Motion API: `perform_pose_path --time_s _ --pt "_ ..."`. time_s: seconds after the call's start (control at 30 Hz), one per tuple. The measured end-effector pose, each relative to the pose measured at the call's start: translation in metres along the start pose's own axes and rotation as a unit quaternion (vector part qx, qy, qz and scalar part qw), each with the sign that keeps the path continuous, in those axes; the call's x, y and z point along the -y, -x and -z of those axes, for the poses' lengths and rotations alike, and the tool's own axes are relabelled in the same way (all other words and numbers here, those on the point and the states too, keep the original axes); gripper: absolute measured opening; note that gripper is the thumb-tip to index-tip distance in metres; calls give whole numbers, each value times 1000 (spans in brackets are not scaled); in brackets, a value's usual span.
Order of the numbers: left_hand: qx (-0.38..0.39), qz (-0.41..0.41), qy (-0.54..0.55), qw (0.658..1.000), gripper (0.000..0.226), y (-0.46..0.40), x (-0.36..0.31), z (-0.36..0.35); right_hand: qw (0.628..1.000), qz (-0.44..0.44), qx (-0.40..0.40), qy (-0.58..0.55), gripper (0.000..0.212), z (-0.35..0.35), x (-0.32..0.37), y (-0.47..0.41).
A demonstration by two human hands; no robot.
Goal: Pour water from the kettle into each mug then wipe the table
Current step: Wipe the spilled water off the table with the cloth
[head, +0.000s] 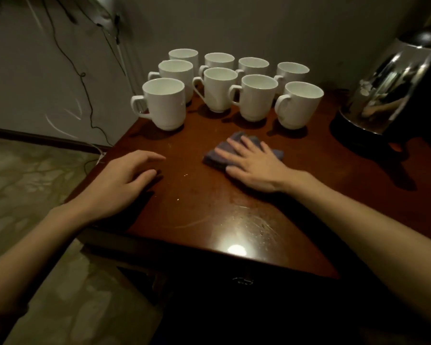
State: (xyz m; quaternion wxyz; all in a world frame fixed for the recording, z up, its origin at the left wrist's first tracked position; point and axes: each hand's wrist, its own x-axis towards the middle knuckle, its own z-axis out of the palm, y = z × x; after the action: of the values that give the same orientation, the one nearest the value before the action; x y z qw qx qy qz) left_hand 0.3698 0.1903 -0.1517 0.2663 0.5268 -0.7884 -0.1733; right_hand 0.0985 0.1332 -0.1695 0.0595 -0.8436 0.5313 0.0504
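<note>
Cloth (218, 155) first, since that's what's in play: a small bluish-grey folded rag sitting right under my right hand (253, 168), roughly mid-table. The palm and fingers are laid flat on top of it, fingers straight and a little spread, pointing away from me and slightly left. Bits of the rag stick out past the fingertips and on the thumb side, plus a corner on the far right of the hand. So it's pressing down, not pinching or bunching anything. The right forearm comes in long from the lower right corner, wrist low over the wood.

My left hand (125, 180) is off to the left of the rag, well apart from it, near the left edge of the table (209, 210). Fingers loosely curled, tips down on or just above the wood, I honestly can't tell which. It's holding nothing. That forearm runs in from the bottom left.

Nearer to me than either hand there's a bright light glare on the dark reddish tabletop, with some scuffs and a few pale specks.

Beyond the right hand's fingertips, the white mugs (254, 98) stand in a cluster, nine that I can count, all upright, handles mostly pointing left. The closest row is just past the rag but not touching it. Can't see from this angle whether there's water in them.

Out to the right of the right hand and further back, the kettle (383, 90), shiny metal on a dark base, stands near the table's right side, clear of the mugs.

Behind it all is a plain wall with some thin cables (85, 88) hanging down on the left.
</note>
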Motion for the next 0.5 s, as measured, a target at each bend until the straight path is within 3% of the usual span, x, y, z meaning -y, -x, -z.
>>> perform_pose_path --time_s 0.13,0.27,0.4,0.5 --pt "-25 13 -13 1000 33 2 19 14 998 -51 -11 -39 51 5 6 -50" --pt "-29 25 8 999 30 3 37 23 997 82 -1 -4 50 0 61 -36" --pt "-37 24 26 999 28 5 51 26 969 246 -13 21 54 -9 101 3" --pt "-31 39 29 998 32 5 59 27 979 205 -17 8 57 -2 82 -17"
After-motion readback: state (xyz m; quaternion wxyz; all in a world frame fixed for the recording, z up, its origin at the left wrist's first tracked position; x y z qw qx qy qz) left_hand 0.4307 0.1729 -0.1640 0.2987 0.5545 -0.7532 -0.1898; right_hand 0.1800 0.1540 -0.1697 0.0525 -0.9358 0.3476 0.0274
